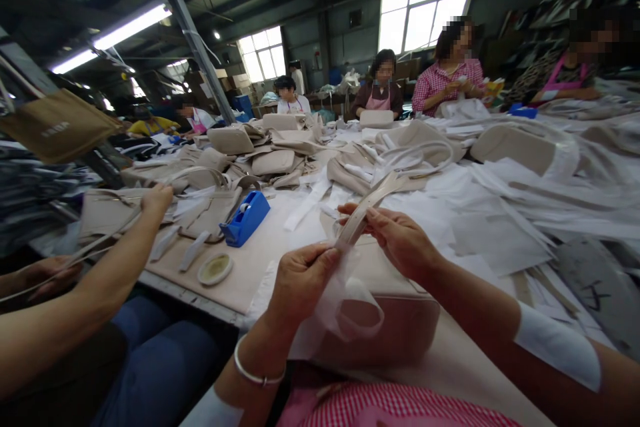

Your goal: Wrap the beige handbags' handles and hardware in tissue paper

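Bag (407, 323) in front, tape dispenser (246, 219) left, probably paper (493, 237) right

Paned windows (427, 8) glare in the dark far wall (363, 40) while tube lights (133, 27) glow overhead.

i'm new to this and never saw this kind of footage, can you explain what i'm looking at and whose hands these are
There is no machine here: a person works with two bare hands. The single picture comes from a camera worn on that person's head, looking forward and down.

The left hand and right hand both grip a long, flat beige strap. A thin, see-through white strip hangs near the left hand. Below is a smooth beige bag.

On the pale table are a blue tape dispenser, a small round white-rimmed dish, a heap of beige bags and loose white sheets. The bare arm at the left belongs to a co-worker.
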{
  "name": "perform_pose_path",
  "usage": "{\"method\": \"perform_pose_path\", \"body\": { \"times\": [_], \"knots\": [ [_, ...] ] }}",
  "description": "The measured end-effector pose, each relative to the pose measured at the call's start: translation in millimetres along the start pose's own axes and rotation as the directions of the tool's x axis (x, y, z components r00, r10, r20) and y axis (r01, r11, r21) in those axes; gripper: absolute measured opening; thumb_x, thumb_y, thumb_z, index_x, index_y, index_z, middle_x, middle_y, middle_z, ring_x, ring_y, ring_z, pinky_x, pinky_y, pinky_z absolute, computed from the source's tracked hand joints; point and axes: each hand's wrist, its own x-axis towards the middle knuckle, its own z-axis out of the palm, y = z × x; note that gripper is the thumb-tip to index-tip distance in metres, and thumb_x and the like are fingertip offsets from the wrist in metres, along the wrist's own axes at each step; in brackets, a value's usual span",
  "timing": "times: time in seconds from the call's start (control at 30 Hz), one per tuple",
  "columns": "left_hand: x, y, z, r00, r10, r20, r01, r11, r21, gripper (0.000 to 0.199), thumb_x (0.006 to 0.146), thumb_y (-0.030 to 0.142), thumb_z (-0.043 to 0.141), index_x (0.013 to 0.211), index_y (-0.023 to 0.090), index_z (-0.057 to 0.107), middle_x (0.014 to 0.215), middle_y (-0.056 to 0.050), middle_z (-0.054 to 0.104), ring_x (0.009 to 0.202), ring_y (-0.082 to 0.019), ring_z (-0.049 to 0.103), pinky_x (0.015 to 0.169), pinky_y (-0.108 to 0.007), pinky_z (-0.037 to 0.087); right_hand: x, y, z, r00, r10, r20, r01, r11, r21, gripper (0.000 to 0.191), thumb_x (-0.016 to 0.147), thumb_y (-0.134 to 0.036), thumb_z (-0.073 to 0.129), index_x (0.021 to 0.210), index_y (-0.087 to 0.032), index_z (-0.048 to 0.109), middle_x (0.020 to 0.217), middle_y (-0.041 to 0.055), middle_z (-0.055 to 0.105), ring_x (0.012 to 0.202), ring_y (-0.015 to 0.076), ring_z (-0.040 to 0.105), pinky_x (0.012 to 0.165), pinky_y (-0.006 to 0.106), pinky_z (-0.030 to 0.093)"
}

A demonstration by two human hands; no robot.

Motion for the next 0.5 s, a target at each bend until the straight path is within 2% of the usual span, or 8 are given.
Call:
{"method": "perform_pose_path", "body": {
  "times": [0.07, 0.13, 0.2, 0.27, 0.33, 0.4, 0.43, 0.5],
  "knots": [
    [3, 5, -0.8, 0.999, -0.047, 0.013, 0.047, 0.997, -0.059, 0.024, 0.077, 0.039, 0.073, 0.089, 0.019, 0.079, 0.086, -0.006, 0.076, 0.074, -0.018, 0.065, 0.065, -0.024, 0.050, -5, -1, 12, 0.995, -0.019, 0.097, 0.029, 0.995, -0.096, 0.043, 0.094, -0.049, 0.050, 0.117, -0.019, 0.070, 0.120, 0.0101, 0.068, 0.111, 0.0239, 0.060, 0.103, 0.040, 0.040],
    [6, 11, -2.5, 0.996, -0.082, 0.043, 0.088, 0.979, -0.182, 0.025, 0.076, 0.040, 0.075, 0.089, 0.019, 0.079, 0.082, -0.006, 0.076, 0.071, -0.017, 0.065, 0.065, -0.024, 0.051, -9, -3, 24, 0.978, -0.025, 0.205, 0.056, 0.988, -0.146, 0.043, 0.094, -0.050, 0.048, 0.119, -0.021, 0.069, 0.123, 0.0085, 0.067, 0.104, 0.0224, 0.062, 0.097, 0.038, 0.045],
    [11, 18, -8.5, 0.990, -0.115, 0.085, 0.136, 0.940, -0.313, 0.028, 0.073, 0.041, 0.077, 0.087, 0.017, 0.078, 0.074, -0.006, 0.073, 0.064, -0.015, 0.064, 0.061, -0.024, 0.051, -10, -6, 31, 0.954, -0.016, 0.300, 0.063, 0.987, -0.147, 0.044, 0.093, -0.050, 0.052, 0.126, -0.025, 0.065, 0.126, 0.0068, 0.065, 0.098, 0.0213, 0.064, 0.091, 0.036, 0.048],
    [15, 27, -22.3, 0.982, -0.152, 0.113, 0.182, 0.922, -0.341, 0.031, 0.069, 0.042, 0.080, 0.085, 0.015, 0.078, 0.066, -0.005, 0.070, 0.055, -0.013, 0.060, 0.054, -0.022, 0.048, -3, -11, 35, 0.944, 0.011, 0.331, 0.013, 0.998, -0.069, 0.049, 0.090, -0.051, 0.057, 0.134, -0.029, 0.057, 0.127, 0.0052, 0.064, 0.102, 0.0212, 0.064, 0.090, 0.035, 0.049],
    [17, 39, -45.6, 0.979, -0.182, 0.090, 0.198, 0.953, -0.229, 0.032, 0.066, 0.043, 0.082, 0.080, 0.014, 0.077, 0.061, -0.005, 0.068, 0.049, -0.012, 0.056, 0.047, -0.021, 0.044, 12, -20, 38, 0.951, 0.072, 0.301, -0.108, 0.988, 0.106, 0.058, 0.088, -0.056, 0.057, 0.139, -0.031, 0.050, 0.126, 0.0059, 0.064, 0.104, 0.0225, 0.064, 0.088, 0.037, 0.050],
    [14, 57, -77.2, 0.989, -0.145, 0.007, 0.145, 0.989, 0.004, 0.032, 0.065, 0.044, 0.082, 0.077, 0.015, 0.078, 0.061, -0.006, 0.069, 0.050, -0.013, 0.056, 0.045, -0.021, 0.041, 30, -31, 47, 0.956, 0.147, 0.254, -0.222, 0.928, 0.298, 0.062, 0.086, -0.063, 0.052, 0.138, -0.028, 0.050, 0.124, 0.0092, 0.066, 0.100, 0.0247, 0.066, 0.082, 0.040, 0.052],
    [9, 68, -95.0, 0.994, -0.100, -0.044, 0.105, 0.984, 0.146, 0.032, 0.065, 0.045, 0.081, 0.076, 0.016, 0.078, 0.063, -0.006, 0.070, 0.051, -0.014, 0.057, 0.045, -0.021, 0.040, 38, -36, 55, 0.954, 0.170, 0.247, -0.254, 0.896, 0.363, 0.062, 0.086, -0.065, 0.050, 0.134, -0.026, 0.053, 0.123, 0.0109, 0.066, 0.099, 0.0256, 0.067, 0.081, 0.041, 0.053],
    [-11, 92, -131.8, 0.992, 0.005, -0.123, 0.049, 0.901, 0.431, 0.032, 0.065, 0.046, 0.080, 0.077, 0.017, 0.079, 0.065, -0.005, 0.071, 0.055, -0.015, 0.058, 0.046, -0.021, 0.038, 47, -45, 77, 0.947, 0.178, 0.267, -0.282, 0.860, 0.426, 0.054, 0.087, -0.062, 0.049, 0.123, -0.023, 0.061, 0.122, 0.0117, 0.067, 0.101, 0.0263, 0.067, 0.081, 0.042, 0.053]
  ]
}}
